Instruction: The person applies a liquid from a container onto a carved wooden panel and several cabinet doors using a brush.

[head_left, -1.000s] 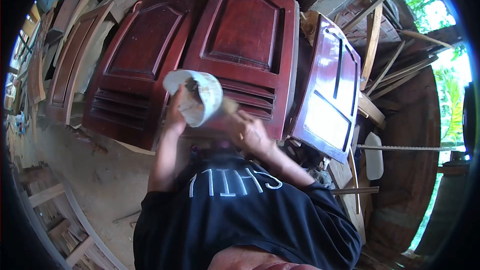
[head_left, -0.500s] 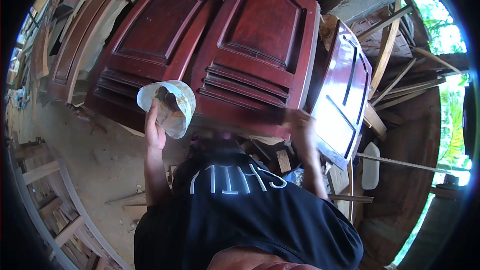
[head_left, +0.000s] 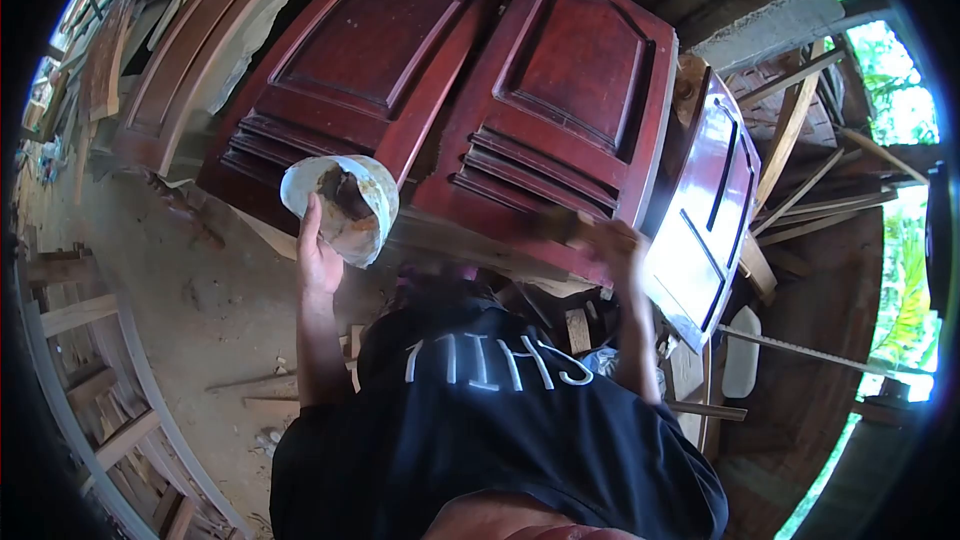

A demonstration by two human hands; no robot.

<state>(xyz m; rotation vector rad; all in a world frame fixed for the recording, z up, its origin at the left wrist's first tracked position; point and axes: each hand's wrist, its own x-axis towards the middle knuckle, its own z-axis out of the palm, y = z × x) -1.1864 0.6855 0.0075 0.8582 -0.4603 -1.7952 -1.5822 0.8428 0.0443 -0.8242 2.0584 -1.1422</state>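
Note:
My left hand (head_left: 318,260) grips the side of a cut-off white plastic container (head_left: 375,205), tilted so that its stained inside with a dark patch shows. My right hand (head_left: 618,248) is closed around a paintbrush (head_left: 562,228), smeared by motion, at the lower rail of a dark red panelled door (head_left: 575,70). Whether the bristles touch the wood cannot be made out. A second red door (head_left: 370,35) leans beside it on the left, behind the container.
A glossy door panel (head_left: 705,210) stands at the right, reflecting light. A brown unpainted-looking panel (head_left: 195,50) leans at the far left. Timber offcuts (head_left: 800,180) pile up at the right. A wooden frame (head_left: 120,390) lies at lower left on the dusty floor (head_left: 210,290).
The view has shifted, so the doors appear farther right. Relative to the door, my right hand with the paintbrush has moved left along the lower rail. My left hand still holds the container.

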